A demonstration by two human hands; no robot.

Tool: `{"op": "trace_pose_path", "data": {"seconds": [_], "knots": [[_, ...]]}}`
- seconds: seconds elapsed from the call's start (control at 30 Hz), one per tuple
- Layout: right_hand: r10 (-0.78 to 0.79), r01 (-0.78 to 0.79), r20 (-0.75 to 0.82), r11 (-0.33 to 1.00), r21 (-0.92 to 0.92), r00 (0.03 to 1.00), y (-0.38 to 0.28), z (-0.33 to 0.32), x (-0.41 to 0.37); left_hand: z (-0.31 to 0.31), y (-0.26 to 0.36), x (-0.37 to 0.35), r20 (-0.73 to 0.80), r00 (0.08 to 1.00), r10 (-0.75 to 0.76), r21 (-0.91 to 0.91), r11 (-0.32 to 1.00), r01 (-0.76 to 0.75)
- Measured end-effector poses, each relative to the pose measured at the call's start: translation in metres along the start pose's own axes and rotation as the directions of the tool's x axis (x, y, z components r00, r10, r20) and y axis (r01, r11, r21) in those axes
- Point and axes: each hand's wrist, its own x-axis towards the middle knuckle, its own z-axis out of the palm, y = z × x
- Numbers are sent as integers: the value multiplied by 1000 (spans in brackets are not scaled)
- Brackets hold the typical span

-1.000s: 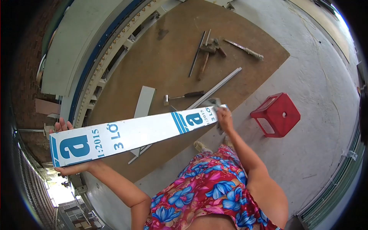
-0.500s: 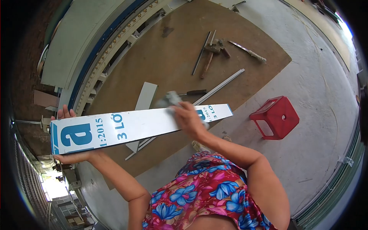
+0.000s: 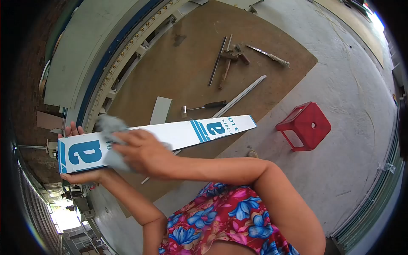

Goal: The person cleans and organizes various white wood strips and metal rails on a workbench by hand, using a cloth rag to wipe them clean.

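Observation:
A long white panel [image 3: 165, 131] with blue printed letters lies across my view, tilted slightly up to the right. My left hand [image 3: 85, 176] grips its left end from below, thumb side at the near edge and fingertips showing past the far edge. With my right hand [image 3: 142, 151] I press a grey cloth [image 3: 111, 123] onto the panel's top face, near the large blue "a" at the left. The cloth is blurred by motion and covers part of the print.
Beyond the panel, a brown board [image 3: 178, 63] on the floor carries a black-handled hammer [image 3: 214, 104], a wooden-handled hammer [image 3: 226, 70], a knife [image 3: 278, 59], a metal strip [image 3: 242, 94] and a grey offcut [image 3: 161, 110]. A red stool [image 3: 310, 127] stands at right. A long machine [image 3: 97, 51] borders the left.
My right hand has slid the cloth leftward along the panel, from near its right end to near my left hand. The black-handled hammer's head has come into view. My left hand keeps its grip.

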Motion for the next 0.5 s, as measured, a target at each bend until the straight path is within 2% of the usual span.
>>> {"op": "trace_pose_path", "data": {"seconds": [0.03, 0.07, 0.1, 0.13, 0.17, 0.2, 0.23, 0.3, 0.43, 0.5], "knots": [[18, 1, 134, 991, -136, 991, 19, -7, -15, 0, -2, -2, -14, 1000, 9, 35, 999, -9], [160, -156, 70, 986, -59, 985, 34, -15, -34, 0, -4, -4, -27, 999, 18, 72, 997, -16], [242, -235, 89, 968, -84, 966, 52, -26, -51, 0, -6, -5, -39, 999, 26, 111, 994, -22], [285, -276, 24, 943, -184, 958, 71, -32, -72, -4, -8, -3, -52, 998, 21, 127, 992, -15], [225, -172, 150, 937, -303, 963, 101, -46, -96, -8, -11, -1, -62, 998, 15, 127, 992, -7], [339, -282, 108, 890, -358, 935, 112, -58, -115, -12, -13, 1, -69, 998, 7, 128, 992, 2], [474, -445, 2, 828, -342, 881, 121, -69, -133, -15, -14, 3, -77, 997, 0, 128, 992, 10], [652, -650, -122, 685, -328, 748, 149, -84, -172, -12, -13, 2, -99, 995, 3, 132, 991, 10], [668, -683, -233, 558, -471, 707, 202, -114, -241, -17, -14, 2, -79, 997, 1, 119, 993, 9], [698, -741, -282, 536, -403, 659, 221, -132, -269, -18, -11, 1, -73, 997, 8, 110, 994, 1]]}}
